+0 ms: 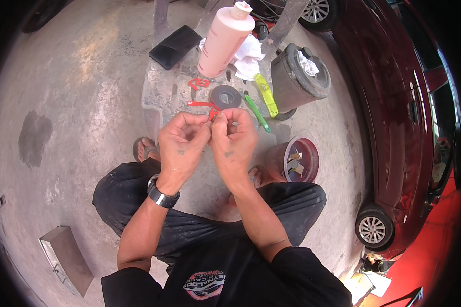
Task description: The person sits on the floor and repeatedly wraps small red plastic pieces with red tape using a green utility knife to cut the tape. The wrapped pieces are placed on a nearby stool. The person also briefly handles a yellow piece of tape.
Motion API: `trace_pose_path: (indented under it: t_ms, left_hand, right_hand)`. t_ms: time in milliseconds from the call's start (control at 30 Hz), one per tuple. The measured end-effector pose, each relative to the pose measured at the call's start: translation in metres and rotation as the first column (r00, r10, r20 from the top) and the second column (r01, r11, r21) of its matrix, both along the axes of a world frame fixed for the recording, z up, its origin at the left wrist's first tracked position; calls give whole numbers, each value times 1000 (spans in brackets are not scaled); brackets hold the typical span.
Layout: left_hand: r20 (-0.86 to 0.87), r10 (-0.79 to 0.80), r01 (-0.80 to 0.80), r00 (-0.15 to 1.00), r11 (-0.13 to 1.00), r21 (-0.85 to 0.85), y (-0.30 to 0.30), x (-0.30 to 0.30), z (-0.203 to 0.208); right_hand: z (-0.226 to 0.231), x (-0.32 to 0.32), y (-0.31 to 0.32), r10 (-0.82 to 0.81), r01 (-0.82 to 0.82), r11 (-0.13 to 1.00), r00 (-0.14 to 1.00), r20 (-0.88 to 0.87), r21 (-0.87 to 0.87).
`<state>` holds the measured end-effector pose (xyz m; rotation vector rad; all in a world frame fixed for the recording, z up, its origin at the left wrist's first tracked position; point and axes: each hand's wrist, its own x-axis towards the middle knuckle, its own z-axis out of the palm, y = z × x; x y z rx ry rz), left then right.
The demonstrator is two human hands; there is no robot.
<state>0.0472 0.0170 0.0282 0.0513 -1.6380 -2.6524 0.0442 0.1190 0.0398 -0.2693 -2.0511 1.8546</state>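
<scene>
My left hand [184,142] and my right hand [234,144] meet thumb to thumb, both closed in a pinch. A small red cut-out piece [213,112] shows at the fingertips, and both hands seem to grip it; the fingers hide part of it. Just beyond lies a roll of dark grey tape [226,97] on the worn grey plastic seat [161,94]. Other red emblem pieces [200,83] rest to the left of the roll. On its right are a green pen-like tool [257,113] and a yellow-green flat tool [266,95].
A large pink bottle [225,40], white crumpled paper [250,57] and a black phone [175,47] stand or lie farther back. To the right are a lidded grey bucket [299,77] and an open bucket [279,161] with small blocks. A dark red car [384,128] fills the right side; a metal box [66,258] sits lower left.
</scene>
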Motion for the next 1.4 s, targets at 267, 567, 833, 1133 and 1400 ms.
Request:
trace_pose_path:
  t_ms: [267,567,833,1133,1400]
  left_hand:
    - [-20,0,0,1000,1000,-27,-1,-1,-3]
    - [-21,10,-11,1000,1000,-23,0,-1,-3]
    - [-39,17,-19,999,999,-50,1,-1,-4]
    - [-33,-13,12,999,1000,-28,0,0,-1]
    - [-3,-57,56,998,995,-80,-4,-1,-1]
  right_hand:
    - [-3,-1,1,-18,18,999,1000,-9,39]
    - [-3,-3,0,-38,39,996,999,-8,83]
    - [2,-3,-1,-49,48,996,999,22,71]
    - [12,-1,3,-5,6,1000,995,99,-13]
    - [23,0,7,84,-60,988,981,174,-141]
